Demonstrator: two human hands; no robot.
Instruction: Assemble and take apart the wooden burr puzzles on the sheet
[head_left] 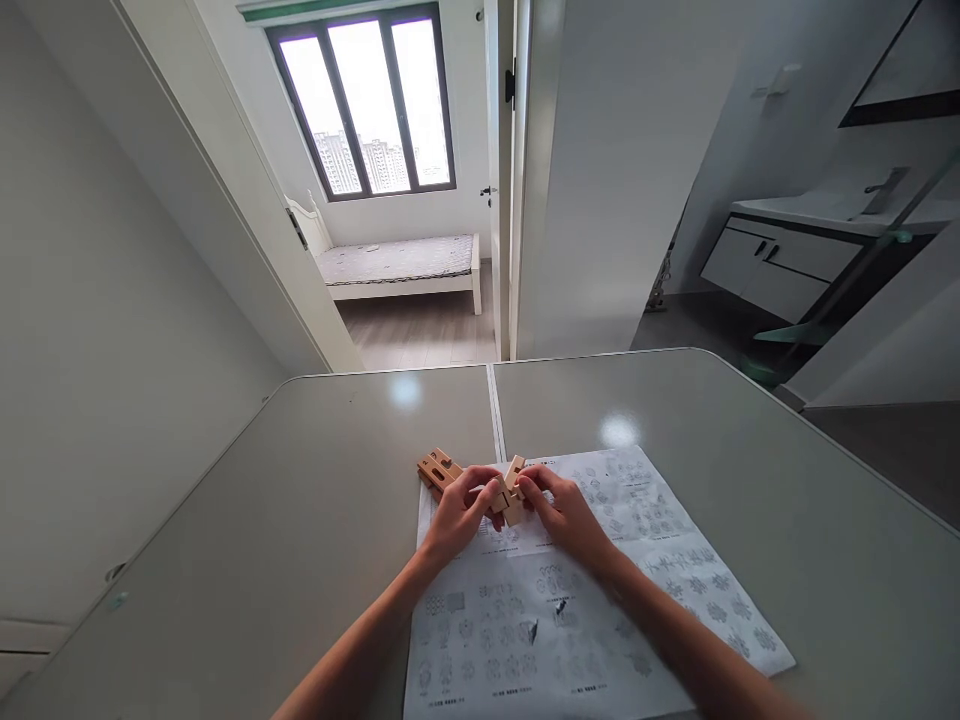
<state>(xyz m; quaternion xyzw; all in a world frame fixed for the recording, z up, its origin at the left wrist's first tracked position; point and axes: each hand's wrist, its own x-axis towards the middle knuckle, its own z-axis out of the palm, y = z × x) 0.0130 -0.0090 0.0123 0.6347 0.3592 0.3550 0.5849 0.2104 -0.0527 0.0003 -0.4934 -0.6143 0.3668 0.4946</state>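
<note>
Head camera view: a cluster of light wooden pieces is held between a person's two bare hands, above the upper left part of a printed paper sheet. Whether the pieces are joined or merely pressed together is too small to tell.

The left hand grips the cluster from its left side, thumb and fingers closed to a narrow pinch, with the thumb along the near face and some fingertips showing below. Opposite, the right hand meets the cluster from the right, its thumb and forefinger drawn together at the wood and the remaining fingers curled. Both wrists angle inward; the left forearm slants up from the lower left, the right forearm from the lower right, crossing over the sheet.

Just beyond the left hand, darker wooden pieces, cut with slots, lie at the sheet's upper left corner. Rows of small diagrams cover the paper, which is spread on a grey table split by a pale seam.

Past the table's far edge, an open doorway frames a bed beneath a three-pane window; at right stands a washbasin cabinet.
</note>
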